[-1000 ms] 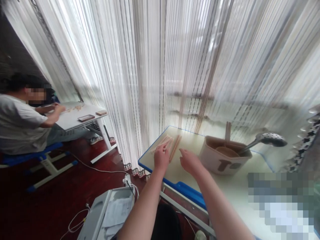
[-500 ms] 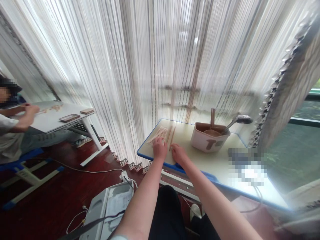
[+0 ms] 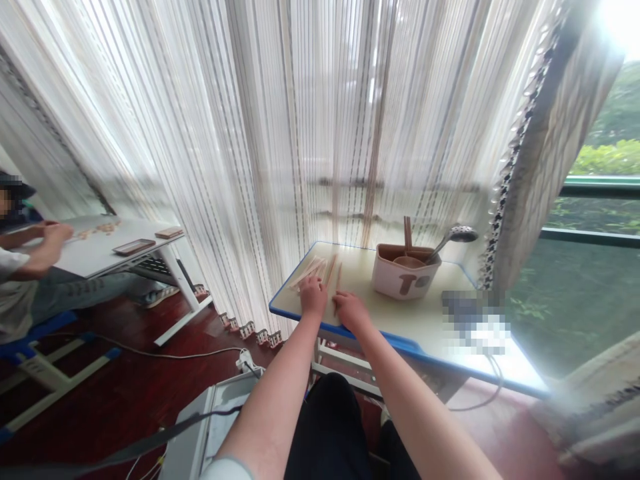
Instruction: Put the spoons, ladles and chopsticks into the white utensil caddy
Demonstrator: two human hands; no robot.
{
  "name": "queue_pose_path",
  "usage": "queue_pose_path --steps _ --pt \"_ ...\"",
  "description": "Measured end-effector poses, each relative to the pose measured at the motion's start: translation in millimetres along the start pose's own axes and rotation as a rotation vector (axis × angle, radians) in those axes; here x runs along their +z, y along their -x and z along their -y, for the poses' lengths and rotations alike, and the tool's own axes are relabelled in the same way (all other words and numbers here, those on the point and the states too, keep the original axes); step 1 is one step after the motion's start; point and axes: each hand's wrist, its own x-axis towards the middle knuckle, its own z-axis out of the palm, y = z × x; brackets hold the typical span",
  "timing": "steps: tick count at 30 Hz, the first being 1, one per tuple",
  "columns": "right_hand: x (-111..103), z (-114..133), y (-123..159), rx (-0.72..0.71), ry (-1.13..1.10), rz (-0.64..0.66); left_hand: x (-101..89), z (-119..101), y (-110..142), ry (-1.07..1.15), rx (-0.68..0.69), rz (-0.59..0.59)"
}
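Several pale thin sticks that look like chopsticks [image 3: 316,265] lie in a loose fan on the table [image 3: 295,301] with a blue edge. My left hand [image 3: 313,295] rests on their near ends, fingers spread a little over them. Just to the right, slightly darker chopsticks [image 3: 332,267] lie apart from the fan. My right hand [image 3: 351,309] is closed at the near end of one chopstick [image 3: 339,275], its fingertips pressed together. Exactly how the fingers meet that stick is too small to tell.
A pinkish utensil holder [image 3: 400,283] with a bowl, chopsticks and a slotted ladle [image 3: 463,233] stands right of my hands. Beyond the table hangs a sheer curtain [image 3: 280,133]. At left, another person sits at a white table [image 3: 95,257]. A grey case [image 3: 200,413] and cables lie below.
The view has shifted slightly to the right, so the table and holder appear farther left. My hands stay at the sticks; my right hand remains at the chopstick's near end.
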Motion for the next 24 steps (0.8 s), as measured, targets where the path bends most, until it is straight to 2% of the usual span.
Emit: queue_pose_path --steps 7,10,12,14,18,21,24 --pt "1 -5 -4 0.013 -0.004 -0.034 5.4 2 -3 0.064 -0.002 -0.03" --pt "1 -7 -5 0.008 -0.09 -0.055 7.7 3 -4 0.076 -0.009 -0.026" --pt "1 -10 -5 0.048 -0.195 -0.139 9.6 4 -4 0.069 -0.009 -0.015" --pt "0 -14 -6 0.106 -0.327 -0.29 11.3 3 -3 0.044 0.018 0.018" --pt "-3 -23 -3 0.178 -0.657 -0.569 11.8 -2 0 -0.042 0.201 0.146" --pt "-5 -28 1 0.166 -0.836 -0.676 10.4 -8 3 -0.087 0.293 0.219" --pt "-9 -27 6 0.14 -0.885 -0.735 9.3 -12 5 -0.103 0.304 0.259"
